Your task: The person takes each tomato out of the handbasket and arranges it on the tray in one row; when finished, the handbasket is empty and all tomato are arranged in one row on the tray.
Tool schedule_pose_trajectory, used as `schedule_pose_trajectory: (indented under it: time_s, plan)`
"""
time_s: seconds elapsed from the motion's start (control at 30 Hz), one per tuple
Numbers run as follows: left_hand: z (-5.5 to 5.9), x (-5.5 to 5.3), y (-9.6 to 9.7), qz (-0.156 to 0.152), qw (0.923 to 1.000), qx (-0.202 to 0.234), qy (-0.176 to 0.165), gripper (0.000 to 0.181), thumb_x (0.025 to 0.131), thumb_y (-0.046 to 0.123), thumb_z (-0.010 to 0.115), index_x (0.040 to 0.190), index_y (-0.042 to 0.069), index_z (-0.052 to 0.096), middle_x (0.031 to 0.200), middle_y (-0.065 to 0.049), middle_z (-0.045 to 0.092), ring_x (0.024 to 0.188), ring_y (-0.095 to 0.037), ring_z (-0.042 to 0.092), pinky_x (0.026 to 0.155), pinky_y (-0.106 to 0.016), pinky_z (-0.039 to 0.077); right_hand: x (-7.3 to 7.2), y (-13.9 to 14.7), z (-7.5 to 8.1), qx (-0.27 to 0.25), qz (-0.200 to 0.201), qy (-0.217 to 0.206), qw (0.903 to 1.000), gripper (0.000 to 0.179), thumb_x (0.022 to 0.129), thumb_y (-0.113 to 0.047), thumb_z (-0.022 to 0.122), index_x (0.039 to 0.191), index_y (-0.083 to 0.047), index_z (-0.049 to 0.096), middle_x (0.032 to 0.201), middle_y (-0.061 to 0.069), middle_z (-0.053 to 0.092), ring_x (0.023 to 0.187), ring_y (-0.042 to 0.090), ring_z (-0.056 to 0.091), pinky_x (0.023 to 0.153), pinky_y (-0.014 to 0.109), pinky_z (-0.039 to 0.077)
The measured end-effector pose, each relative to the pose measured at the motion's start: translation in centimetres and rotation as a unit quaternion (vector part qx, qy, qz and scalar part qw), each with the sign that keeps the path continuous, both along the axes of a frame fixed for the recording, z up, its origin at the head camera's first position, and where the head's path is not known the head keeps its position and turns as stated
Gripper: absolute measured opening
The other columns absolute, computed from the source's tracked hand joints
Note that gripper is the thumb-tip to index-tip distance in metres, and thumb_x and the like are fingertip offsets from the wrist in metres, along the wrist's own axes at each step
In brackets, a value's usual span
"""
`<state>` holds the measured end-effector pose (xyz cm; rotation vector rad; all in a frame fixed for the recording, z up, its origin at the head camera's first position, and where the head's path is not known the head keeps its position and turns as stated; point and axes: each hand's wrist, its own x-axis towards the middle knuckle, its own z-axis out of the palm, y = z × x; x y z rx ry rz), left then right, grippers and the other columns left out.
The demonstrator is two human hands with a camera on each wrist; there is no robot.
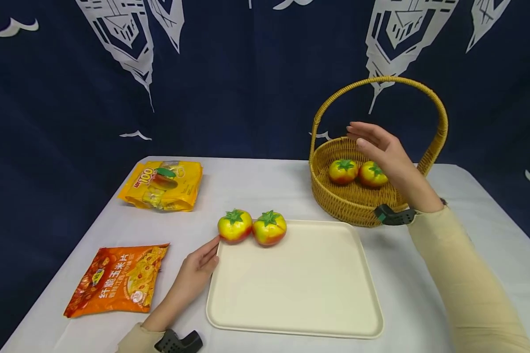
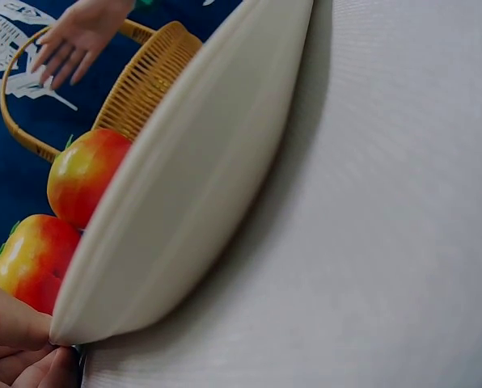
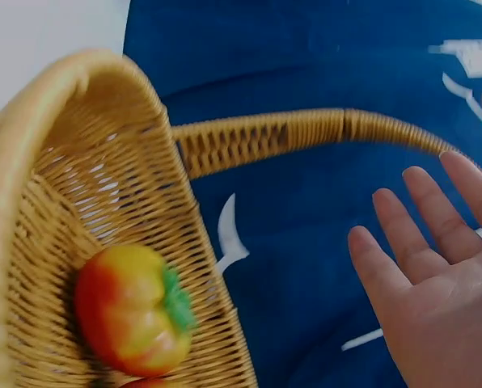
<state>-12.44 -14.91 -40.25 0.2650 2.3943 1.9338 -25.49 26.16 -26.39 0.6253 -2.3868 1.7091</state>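
My left hand [image 1: 194, 274] pinches the left rim of a cream tray [image 1: 296, 284] near its far corner; the left wrist view shows thumb and fingers [image 2: 14, 319] at that edge. Two red-and-yellow persimmons with green leaf tops, a left one [image 1: 234, 226] and a right one [image 1: 269, 228], sit side by side at the tray's far left. With fingers extended and nothing in it, my right hand [image 1: 382, 152] hovers over the wicker basket [image 1: 344, 203], under its arched handle. Inside the basket lie two more persimmons, one [image 1: 343, 171] beside another [image 1: 373, 174] that the hand partly covers.
A yellow candy bag [image 1: 165, 186] lies at the back left of the white table [image 1: 247, 186]. Nearer, left of my left hand, is an orange snack bag [image 1: 117, 279]. The basket stands behind the tray's right corner, its tall handle [image 1: 380, 79] rising before a dark blue curtain [image 1: 247, 98].
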Motion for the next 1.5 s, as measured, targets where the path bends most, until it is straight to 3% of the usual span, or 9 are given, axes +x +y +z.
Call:
schedule_pose_trajectory:
  time_s: [0.3, 0.5, 0.77, 0.87, 0.93, 1.1, 1.17, 1.3, 1.5]
  plan:
    - [-0.3, 0.1, 0.2, 0.006, 1.0, 0.002, -0.001, 0.044, 0.091, -0.013, 0.048, 0.135, -0.012, 0.04, 0.138, -0.024, 0.04, 0.124, -0.03, 0.042, 0.096, -0.031, 0.04, -1.4, 1.6, -1.9, -0.184, 0.031, -0.088, 0.9785, 0.042, 0.099, -0.013, 0.046, 0.141, -0.008, 0.04, 0.143, 0.013, 0.035, 0.131, 0.025, 0.031, 0.107, 0.035, 0.028]
    - [-0.4, 0.1, 0.2, 0.003, 1.0, 0.001, 0.001, 0.044, 0.091, -0.013, 0.048, 0.134, -0.013, 0.04, 0.137, -0.025, 0.041, 0.124, -0.031, 0.042, 0.096, -0.032, 0.04, -2.6, 2.2, -2.9, -0.298, 0.043, -0.151, 0.9416, 0.044, 0.099, -0.014, 0.047, 0.142, -0.009, 0.038, 0.146, 0.01, 0.033, 0.134, 0.023, 0.028, 0.111, 0.039, 0.017]
    - [-0.1, 0.1, 0.3, 0.002, 1.0, 0.0, 0.0, 0.044, 0.092, -0.012, 0.048, 0.135, -0.011, 0.04, 0.138, -0.024, 0.04, 0.124, -0.03, 0.041, 0.095, -0.032, 0.04, -3.6, 2.9, -3.9, -0.377, 0.029, -0.192, 0.9058, 0.039, 0.097, -0.013, 0.05, 0.136, -0.011, 0.047, 0.147, 0.006, 0.032, 0.137, 0.023, 0.021, 0.112, 0.037, 0.014]
    - [0.0, 0.1, 0.3, 0.001, 1.0, -0.002, 0.002, 0.044, 0.092, -0.011, 0.048, 0.135, -0.011, 0.039, 0.138, -0.024, 0.04, 0.125, -0.03, 0.041, 0.095, -0.032, 0.04, -3.8, 2.9, -4.1, -0.385, 0.025, -0.198, 0.9012, 0.039, 0.097, -0.013, 0.051, 0.135, -0.012, 0.048, 0.15, 0.006, 0.027, 0.137, 0.022, 0.022, 0.112, 0.035, 0.015]
    - [0.1, 0.0, 0.3, 0.002, 1.0, -0.005, 0.005, 0.044, 0.092, -0.011, 0.048, 0.135, -0.011, 0.039, 0.138, -0.024, 0.04, 0.124, -0.031, 0.041, 0.095, -0.033, 0.04, -3.9, 2.9, -4.1, -0.374, 0.017, -0.197, 0.906, 0.039, 0.096, -0.013, 0.052, 0.135, -0.012, 0.048, 0.15, 0.006, 0.027, 0.136, 0.022, 0.022, 0.112, 0.035, 0.017]
    - [0.0, -0.1, 0.1, 0.006, 0.9999, -0.008, 0.0, 0.044, 0.092, -0.011, 0.049, 0.135, -0.011, 0.04, 0.138, -0.023, 0.04, 0.124, -0.03, 0.042, 0.095, -0.032, 0.04, -4.0, 2.4, -4.0, -0.235, -0.029, -0.172, 0.9562, 0.049, 0.095, -0.019, 0.055, 0.14, -0.01, 0.039, 0.145, 0.007, 0.031, 0.134, 0.024, 0.024, 0.112, 0.038, 0.016]
    - [-0.1, -0.1, 0.1, 0.008, 0.9999, -0.008, -0.004, 0.044, 0.092, -0.011, 0.049, 0.135, -0.011, 0.04, 0.138, -0.023, 0.04, 0.124, -0.029, 0.042, 0.095, -0.031, 0.04, -4.0, 2.3, -3.9, -0.176, -0.046, -0.165, 0.9694, 0.056, 0.095, -0.023, 0.056, 0.143, -0.008, 0.034, 0.144, 0.009, 0.03, 0.132, 0.023, 0.024, 0.112, 0.04, 0.015]
    - [-0.1, -0.2, 0.0, 0.008, 0.9999, -0.008, -0.002, 0.044, 0.092, -0.011, 0.049, 0.135, -0.011, 0.04, 0.139, -0.022, 0.04, 0.124, -0.029, 0.042, 0.095, -0.031, 0.04, -4.3, 2.1, -3.6, -0.091, -0.064, -0.175, 0.9782, 0.064, 0.094, -0.03, 0.057, 0.146, -0.007, 0.029, 0.146, 0.011, 0.028, 0.131, 0.02, 0.027, 0.111, 0.042, 0.017]
    - [-0.1, -0.1, 0.0, 0.003, 1.0, -0.005, 0.002, 0.044, 0.092, -0.01, 0.048, 0.136, -0.011, 0.039, 0.139, -0.022, 0.039, 0.125, -0.03, 0.041, 0.096, -0.032, 0.04, -4.8, 1.9, -3.3, 0.021, -0.08, -0.19, 0.9784, 0.071, 0.092, -0.041, 0.056, 0.147, -0.007, 0.026, 0.146, 0.015, 0.028, 0.131, 0.027, 0.029, 0.11, 0.045, 0.022]
